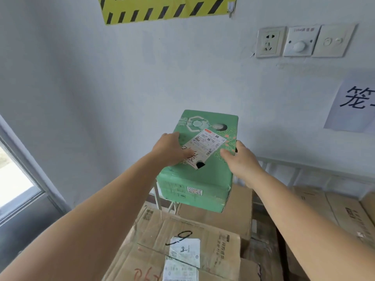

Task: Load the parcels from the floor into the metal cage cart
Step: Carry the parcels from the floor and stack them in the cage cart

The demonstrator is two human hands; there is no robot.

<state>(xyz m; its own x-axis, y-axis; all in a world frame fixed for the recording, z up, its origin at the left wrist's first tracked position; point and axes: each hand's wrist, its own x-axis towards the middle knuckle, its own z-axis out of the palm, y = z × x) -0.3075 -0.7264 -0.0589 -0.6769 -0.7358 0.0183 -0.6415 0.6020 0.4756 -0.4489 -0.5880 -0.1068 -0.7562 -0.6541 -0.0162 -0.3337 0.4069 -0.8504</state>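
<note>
A green printed parcel (205, 179) with a white shipping label on top sits high on a stack of brown cardboard boxes inside the white metal cage cart (300, 169). My left hand (172, 149) lies flat on the parcel's top left, partly over the label. My right hand (241, 161) grips its right edge, thumb on top. A brown box (182, 240) marked with a hand-drawn 9 lies just below and nearer to me.
More brown boxes (334, 216) fill the cart at the right. The white wall behind carries a yellow-black hazard sign (162, 9), a socket and switches (300, 41) and a paper sheet (353, 106). A window (16, 179) is at the left.
</note>
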